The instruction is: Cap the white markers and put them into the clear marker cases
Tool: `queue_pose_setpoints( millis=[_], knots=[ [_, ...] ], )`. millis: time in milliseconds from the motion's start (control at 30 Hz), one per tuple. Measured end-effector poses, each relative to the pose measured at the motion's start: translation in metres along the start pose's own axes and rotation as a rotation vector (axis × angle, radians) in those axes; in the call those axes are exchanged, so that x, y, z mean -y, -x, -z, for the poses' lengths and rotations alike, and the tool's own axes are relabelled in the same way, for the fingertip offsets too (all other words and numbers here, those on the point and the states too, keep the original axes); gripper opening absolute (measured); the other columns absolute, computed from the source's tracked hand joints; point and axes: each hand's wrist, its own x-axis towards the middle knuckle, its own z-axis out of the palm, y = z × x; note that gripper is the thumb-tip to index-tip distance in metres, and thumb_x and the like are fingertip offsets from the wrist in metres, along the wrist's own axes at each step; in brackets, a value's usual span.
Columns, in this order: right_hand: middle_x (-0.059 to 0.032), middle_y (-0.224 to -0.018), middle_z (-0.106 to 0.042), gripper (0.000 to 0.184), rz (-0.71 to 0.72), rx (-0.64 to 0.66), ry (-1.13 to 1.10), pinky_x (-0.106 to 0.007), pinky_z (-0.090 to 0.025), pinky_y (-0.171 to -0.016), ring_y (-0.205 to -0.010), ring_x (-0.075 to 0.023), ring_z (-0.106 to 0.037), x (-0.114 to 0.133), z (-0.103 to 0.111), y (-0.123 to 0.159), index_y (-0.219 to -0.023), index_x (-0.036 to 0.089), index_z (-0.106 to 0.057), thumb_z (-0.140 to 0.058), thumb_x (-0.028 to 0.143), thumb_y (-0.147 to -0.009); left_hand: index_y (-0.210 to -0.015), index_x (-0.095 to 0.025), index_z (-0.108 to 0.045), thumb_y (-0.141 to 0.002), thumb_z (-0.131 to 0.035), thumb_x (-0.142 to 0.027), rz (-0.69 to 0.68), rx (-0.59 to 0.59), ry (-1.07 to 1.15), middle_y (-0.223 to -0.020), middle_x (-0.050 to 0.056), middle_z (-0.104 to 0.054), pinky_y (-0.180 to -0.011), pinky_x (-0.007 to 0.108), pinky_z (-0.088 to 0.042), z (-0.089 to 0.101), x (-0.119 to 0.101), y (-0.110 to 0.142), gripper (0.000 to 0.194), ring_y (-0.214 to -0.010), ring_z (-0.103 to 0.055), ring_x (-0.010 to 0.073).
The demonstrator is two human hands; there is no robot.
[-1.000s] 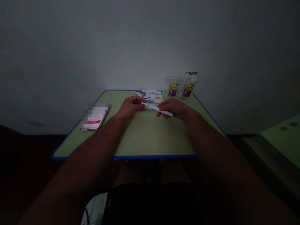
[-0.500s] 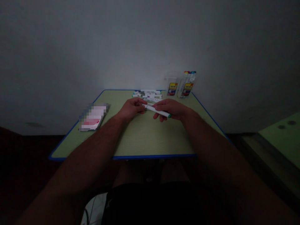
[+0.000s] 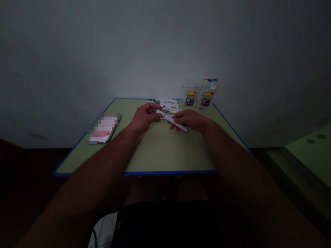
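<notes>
White marker [image 3: 169, 119] – raised over the table between the 2 hands, slanting down from the left end to the right. Left hand [image 3: 145, 119]: thumb and fingers pinched on the upper-left end. Right hand [image 3: 190, 120]: thumb and fingers clamped round the body, green-tipped lower end poking out past them.

Change against 0.5 s earlier: slope is steeper; the green at the left end and a dark ring near the left grip now show clearly. Hands barely shift. Reading: a re-angling within the same 2-handed hold, not a release; the marker is not yet set down. Whether the ring is a seam or a parting gap – cannot tell.

Just behind the hands: loose white markers [image 3: 167, 101] lying on the table, partly hidden. Farther back, to the right: 2 clear cases [image 3: 190, 98] standing upright, the right-hand 1 showing coloured marker ends at its top. Left side: flat, pixelated item [image 3: 104, 128]. All on the pale table [image 3: 165, 151], blue-edged, against a grey wall [image 3: 165, 51].
</notes>
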Motion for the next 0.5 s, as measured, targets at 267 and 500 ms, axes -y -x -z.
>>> queue_pose_setpoints(
  millis=[267, 500],
  knots=[
    [-0.0071, -0.077, -0.077, 0.010, 0.024, -0.029, -0.011, -0.020, -0.044, -0.053, -0.057, -0.0109, -0.063, -0.0046, 0.0038, -0.0012, -0.080, 0.014, -0.073, -0.076, 0.018, -0.072, -0.083, -0.014, -0.071, -0.050, -0.095, -0.024, -0.040, 0.110, 0.028, -0.076, 0.002, -0.071, -0.068, 0.029, -0.056, -0.0029, 0.0061, 0.0005, 0.042, -0.069, -0.067, 0.0142],
    [-0.0069, -0.081, -0.077, 0.016, 0.054, -0.033, 0.022, -0.024, -0.049, -0.062, -0.066, -0.0138, -0.066, -0.0085, 0.0074, -0.0022, -0.083, 0.016, -0.075, -0.078, 0.023, -0.068, -0.082, -0.015, -0.074, -0.053, -0.091, -0.021, -0.056, 0.135, -0.018, -0.073, 0.001, -0.071, -0.065, 0.027, -0.055, -0.0038, 0.0053, 0.0001, 0.034, -0.066, -0.066, 0.0123]
  ],
)
